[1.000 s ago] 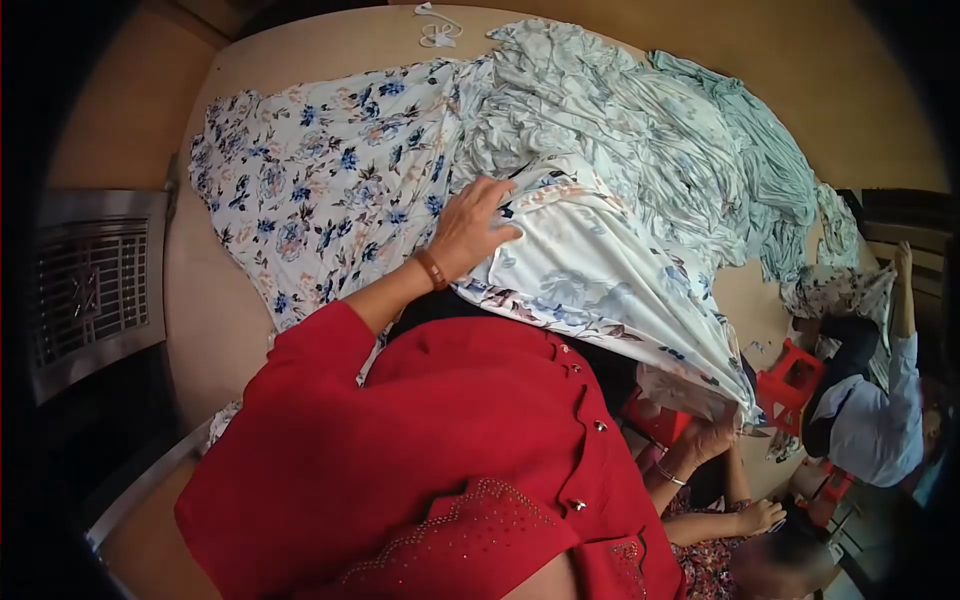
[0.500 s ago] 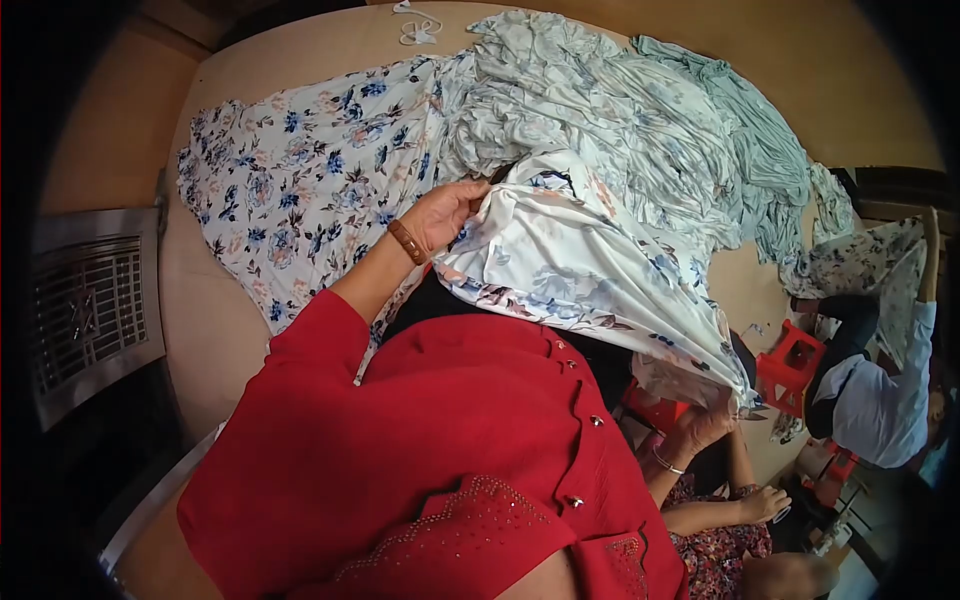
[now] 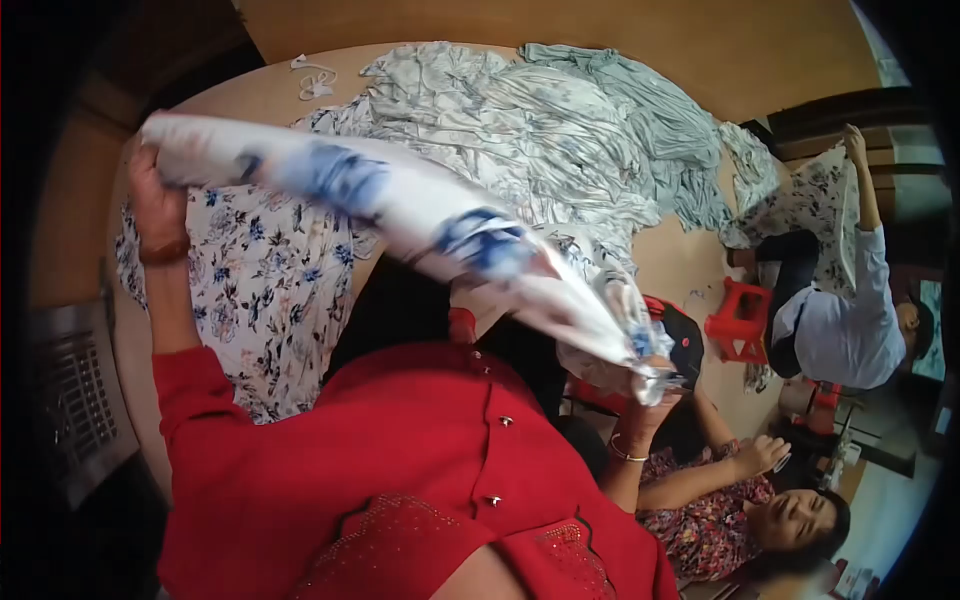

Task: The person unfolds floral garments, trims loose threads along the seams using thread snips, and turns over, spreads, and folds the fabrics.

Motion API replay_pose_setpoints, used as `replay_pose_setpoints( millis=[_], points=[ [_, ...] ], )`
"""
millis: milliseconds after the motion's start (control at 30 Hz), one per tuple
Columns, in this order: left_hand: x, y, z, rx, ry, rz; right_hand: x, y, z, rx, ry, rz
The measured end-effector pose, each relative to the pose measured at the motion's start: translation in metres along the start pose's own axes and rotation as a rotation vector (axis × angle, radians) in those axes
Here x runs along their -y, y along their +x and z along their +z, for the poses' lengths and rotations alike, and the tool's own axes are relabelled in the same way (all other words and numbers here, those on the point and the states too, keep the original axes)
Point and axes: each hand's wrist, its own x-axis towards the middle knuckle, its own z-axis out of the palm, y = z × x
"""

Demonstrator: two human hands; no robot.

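Observation:
A white floral cloth (image 3: 440, 225) with blue flowers is stretched between my two hands, blurred by motion. My left hand (image 3: 160, 195), with a brown bracelet at the wrist, is closed on its far left end and raised. At the lower right my right hand (image 3: 655, 395), wearing a silver bangle, grips the other end, where the fabric bunches up. Beneath the stretched cloth, a larger piece of blue-flowered fabric (image 3: 270, 270) lies spread on the table.
A crumpled heap of pale patterned fabric (image 3: 520, 130) covers the table's (image 3: 240, 105) back, beside grey-green fabric (image 3: 670, 140). A white cord (image 3: 318, 82) lies behind. To the right are a red stool (image 3: 740, 320), a person in a floral top (image 3: 700, 520), and another holding cloth.
My left hand has swung up and to the left, pulling the cloth out long. My right hand still holds its end. The view has shifted, showing more of the people at right.

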Motion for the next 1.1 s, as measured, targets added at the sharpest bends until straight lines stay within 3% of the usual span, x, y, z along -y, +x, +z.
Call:
replay_pose_setpoints(
  millis=[33, 100, 167, 367, 500, 600, 633, 700, 733, 800, 833, 867, 900, 933, 967, 1033, 1100],
  points=[
    [-0.008, -0.008, -0.005, -0.046, 0.221, 0.14, 0.012, -0.002, 0.02, 0.184, -0.38, -0.129],
    [0.04, -0.02, -0.061, -0.165, 0.108, 0.034, 0.016, -0.009, 0.035, 0.335, -0.445, 0.074],
    [0.092, -0.044, -0.089, -0.493, -0.13, -0.27, 0.001, -0.023, 0.033, 0.329, -0.465, 0.245],
    [0.16, -0.093, -0.104, -0.441, -0.337, -0.487, -0.007, -0.029, 0.029, 0.435, -0.499, 0.24],
    [0.149, -0.082, -0.087, -0.593, -0.417, -0.508, -0.006, -0.028, 0.031, 0.462, -0.578, 0.261],
    [0.158, -0.08, -0.103, -0.014, -0.927, -0.531, -0.008, -0.03, 0.032, 0.457, -0.576, 0.273],
    [0.154, -0.082, -0.101, -0.017, -0.927, -0.532, -0.008, -0.031, 0.032, 0.459, -0.577, 0.275],
    [0.144, -0.086, -0.087, -0.073, -0.309, -0.736, -0.007, -0.03, 0.026, 0.19, -0.409, 0.504],
    [0.151, -0.087, -0.098, 0.245, -0.153, -0.784, -0.008, -0.029, 0.024, 0.115, -0.372, 0.409],
    [0.174, -0.116, -0.072, 0.277, 0.307, -0.851, -0.012, -0.023, 0.013, 0.018, -0.368, 0.365],
    [0.181, -0.13, -0.069, 0.452, 0.445, -0.955, -0.013, -0.019, 0.012, -0.036, -0.358, 0.322],
    [0.212, -0.149, -0.082, 0.483, 0.408, -1.068, -0.008, -0.013, 0.016, -0.02, -0.398, 0.274],
    [0.2, -0.149, -0.066, 0.88, 0.633, -1.02, -0.01, -0.009, 0.013, -0.038, -0.405, 0.267],
    [0.21, -0.145, -0.065, 1.107, 0.755, -1.305, -0.013, -0.004, 0.006, 0.098, -0.603, 0.285],
    [0.216, -0.144, -0.066, 1.034, 0.562, -1.356, -0.017, 0.002, -0.003, 0.232, -0.8, 0.302],
    [0.147, -0.109, -0.019, 0.805, 0.22, -0.881, -0.025, 0.029, -0.02, 0.654, -1.239, 0.331],
    [0.092, -0.034, 0.029, 0.799, 0.696, -0.464, -0.02, 0.077, -0.03, 0.679, -1.548, 0.067]
  ],
)
